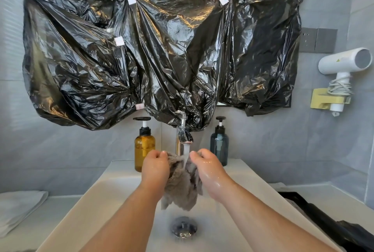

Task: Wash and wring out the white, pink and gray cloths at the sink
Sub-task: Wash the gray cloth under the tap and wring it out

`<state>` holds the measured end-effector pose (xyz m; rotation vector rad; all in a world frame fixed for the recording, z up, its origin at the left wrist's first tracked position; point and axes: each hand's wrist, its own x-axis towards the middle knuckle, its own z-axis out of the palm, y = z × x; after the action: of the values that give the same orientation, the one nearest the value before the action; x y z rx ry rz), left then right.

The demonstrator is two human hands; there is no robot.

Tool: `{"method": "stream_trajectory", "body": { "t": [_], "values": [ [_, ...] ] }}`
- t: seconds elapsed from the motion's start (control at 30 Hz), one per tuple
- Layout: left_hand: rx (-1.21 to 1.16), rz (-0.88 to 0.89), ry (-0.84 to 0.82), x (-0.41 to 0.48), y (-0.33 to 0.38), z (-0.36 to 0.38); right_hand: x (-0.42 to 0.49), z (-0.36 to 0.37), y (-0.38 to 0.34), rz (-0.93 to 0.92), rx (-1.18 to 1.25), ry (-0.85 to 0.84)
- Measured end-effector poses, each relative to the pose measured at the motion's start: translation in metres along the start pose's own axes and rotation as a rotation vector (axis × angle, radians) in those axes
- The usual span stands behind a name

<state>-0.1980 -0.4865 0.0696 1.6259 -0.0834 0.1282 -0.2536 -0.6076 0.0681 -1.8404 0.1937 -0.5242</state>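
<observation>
A wet gray cloth (183, 188) hangs bunched between my two hands over the white sink (97, 197). My left hand (155, 167) grips its left upper edge with curled fingers. My right hand (208, 167) grips the right upper edge, its skin wet and shiny. Water runs from the chrome faucet (184, 136) onto the cloth's top between my hands. The cloth's lower end dangles above the metal drain (184, 227). A folded white cloth (19, 207) lies on the counter at the left. No pink cloth is visible.
An amber pump bottle (144, 146) stands left of the faucet, a dark blue pump bottle (219, 146) right of it. Black plastic sheeting (162, 49) covers the mirror. A white hair dryer (344, 65) hangs on the right wall. Dark plastic (332, 223) lies on the right counter.
</observation>
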Motion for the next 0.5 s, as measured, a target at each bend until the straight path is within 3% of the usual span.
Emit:
{"method": "stream_trajectory", "body": {
  "t": [0.1,0.17,0.3,0.37,0.5],
  "values": [
    [0.164,0.081,-0.042,0.000,-0.003,-0.001,0.004,-0.004,-0.004,-0.154,-0.017,0.173],
    [0.201,0.021,-0.260,-0.007,0.000,-0.003,0.007,-0.007,-0.006,-0.187,0.043,0.251],
    [0.347,-0.064,-0.760,-0.018,0.006,-0.006,0.019,-0.012,-0.008,-0.079,0.353,0.302],
    [0.407,-0.038,-0.750,-0.017,0.005,-0.007,0.023,-0.017,-0.008,-0.012,0.483,0.317],
    [-0.004,-0.095,-0.511,-0.003,-0.003,-0.004,0.025,-0.016,0.003,0.269,0.455,0.239]
  ]
}}
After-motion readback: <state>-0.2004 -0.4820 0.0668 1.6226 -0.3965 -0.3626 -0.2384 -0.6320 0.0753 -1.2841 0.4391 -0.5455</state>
